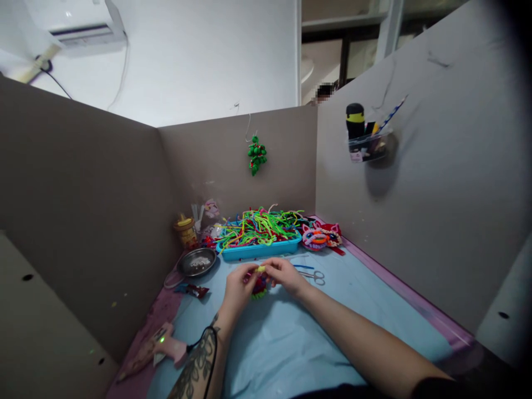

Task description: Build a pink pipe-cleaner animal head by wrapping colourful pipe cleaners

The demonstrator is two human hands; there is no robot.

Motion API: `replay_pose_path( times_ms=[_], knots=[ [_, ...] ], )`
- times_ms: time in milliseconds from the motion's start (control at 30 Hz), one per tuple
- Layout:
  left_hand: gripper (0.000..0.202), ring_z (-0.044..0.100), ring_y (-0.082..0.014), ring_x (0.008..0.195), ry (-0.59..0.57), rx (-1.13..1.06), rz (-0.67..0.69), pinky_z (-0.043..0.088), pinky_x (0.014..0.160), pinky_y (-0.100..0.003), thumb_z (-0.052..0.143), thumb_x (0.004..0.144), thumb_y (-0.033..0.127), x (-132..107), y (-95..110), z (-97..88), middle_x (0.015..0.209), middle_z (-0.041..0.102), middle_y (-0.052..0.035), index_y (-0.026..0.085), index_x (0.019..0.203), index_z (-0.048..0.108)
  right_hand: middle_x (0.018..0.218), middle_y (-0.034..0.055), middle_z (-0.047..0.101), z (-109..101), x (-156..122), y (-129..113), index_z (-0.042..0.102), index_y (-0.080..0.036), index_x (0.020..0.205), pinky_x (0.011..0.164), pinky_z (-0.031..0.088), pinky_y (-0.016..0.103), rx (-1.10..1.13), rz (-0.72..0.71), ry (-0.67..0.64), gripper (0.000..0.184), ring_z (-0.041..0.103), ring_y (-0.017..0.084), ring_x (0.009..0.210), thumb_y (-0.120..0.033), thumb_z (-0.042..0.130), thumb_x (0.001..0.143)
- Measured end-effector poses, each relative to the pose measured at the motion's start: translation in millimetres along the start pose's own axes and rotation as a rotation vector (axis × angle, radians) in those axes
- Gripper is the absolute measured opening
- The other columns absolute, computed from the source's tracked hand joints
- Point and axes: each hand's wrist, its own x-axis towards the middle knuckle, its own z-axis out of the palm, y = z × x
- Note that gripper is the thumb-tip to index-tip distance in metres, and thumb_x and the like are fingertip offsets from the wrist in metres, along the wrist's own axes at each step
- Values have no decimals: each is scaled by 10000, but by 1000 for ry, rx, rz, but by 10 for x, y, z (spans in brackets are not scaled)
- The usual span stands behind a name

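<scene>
Both my hands meet over the middle of the blue cloth (291, 343). A small yellow piece (261, 269), perhaps bent pipe cleaner, is pinched between the fingertips of my left hand (241, 281) and my right hand (285, 275). Just under the fingers sits a fuzzy craft piece (259, 289) in dark red, purple and green, partly covered by my hands; I cannot tell whether it joins the yellow piece. To the right of my right hand lie scissors (318, 277) and a short blue strip (304, 266).
Behind the hands stands a blue tray (261, 252) heaped with coloured pipe cleaners (266, 227). Left are a metal dish (197, 262) with small bits, a wrapper (192, 290) and a pink glue gun (170, 346) whose cord runs by my left forearm. Fuzzy masks (318, 237) lie right; grey partitions enclose the desk.
</scene>
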Motion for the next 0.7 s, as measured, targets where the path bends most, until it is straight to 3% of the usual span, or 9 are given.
replay_pose_path(
  times_ms=[133, 300, 400, 533, 700],
  knots=[
    [179, 628, -168, 791, -31, 30, 60, 481, 724, -268, 549, 827, 295, -8, 24, 9, 887, 698, -57, 190, 908, 669, 551, -32, 542, 24, -19, -33, 598, -134, 743, 445, 375, 193, -36, -1, -29, 376, 473, 75, 463, -495, 667, 665],
    [184, 630, -176, 829, -41, 15, 68, 472, 765, -285, 553, 824, 287, -18, 32, -11, 909, 704, -59, 197, 923, 680, 536, -33, 544, 37, -15, -35, 613, -140, 731, 461, 368, 210, -62, -19, -19, 348, 472, 88, 470, -473, 682, 658],
    [206, 636, -183, 797, -32, -82, -47, 477, 748, -289, 582, 798, 315, -7, 36, 2, 884, 711, -71, 180, 902, 697, 575, -22, 571, 43, -25, -23, 625, -149, 738, 503, 390, 229, -111, -112, 59, 304, 495, 105, 513, -437, 694, 666],
    [282, 629, -174, 668, -23, -376, -313, 487, 647, -269, 664, 707, 373, 20, 49, 57, 760, 713, -82, 122, 830, 704, 702, 24, 640, 64, -89, -54, 657, -175, 763, 609, 427, 262, -390, -373, 186, 161, 561, 152, 662, -334, 640, 757],
    [341, 550, -113, 535, -88, -616, -491, 415, 526, -208, 718, 631, 407, 41, 104, 60, 620, 667, -44, 93, 762, 697, 751, 38, 659, 82, -155, -99, 657, -201, 789, 709, 444, 293, -644, -670, 132, 115, 583, 169, 741, -175, 549, 820]
  ],
)
